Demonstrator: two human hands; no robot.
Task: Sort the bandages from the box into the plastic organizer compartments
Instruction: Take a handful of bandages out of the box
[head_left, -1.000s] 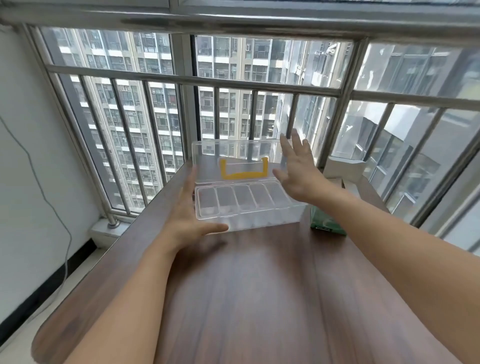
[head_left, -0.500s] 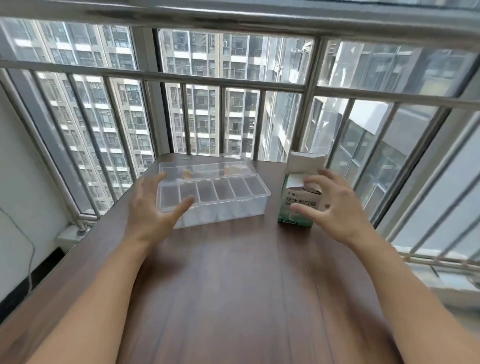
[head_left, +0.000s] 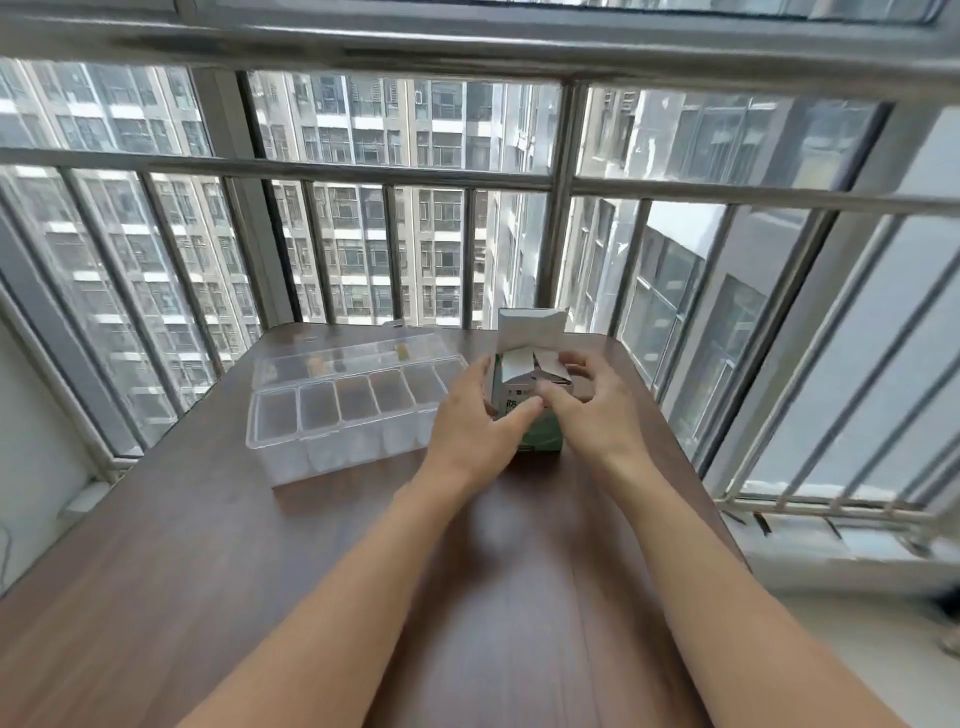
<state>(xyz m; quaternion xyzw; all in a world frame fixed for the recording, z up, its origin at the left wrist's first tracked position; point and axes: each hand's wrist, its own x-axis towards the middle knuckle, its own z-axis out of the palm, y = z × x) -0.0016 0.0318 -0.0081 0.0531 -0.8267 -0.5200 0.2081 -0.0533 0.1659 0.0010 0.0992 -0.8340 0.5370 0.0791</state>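
Green-and-white box (head_left: 540, 434) now sits between our hands: our left hand (head_left: 470, 423) has crossed over from the organizer (head_left: 332, 415) and both hands, right hand (head_left: 597, 410) too, grasp it.

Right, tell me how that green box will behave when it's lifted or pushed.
The box looks like thin card with its flaps open, so it probably dents under a firm squeeze. It stands tall on a narrow base, so a push near the top may tip it. Both hands, left and right, hold it, which should steady it.
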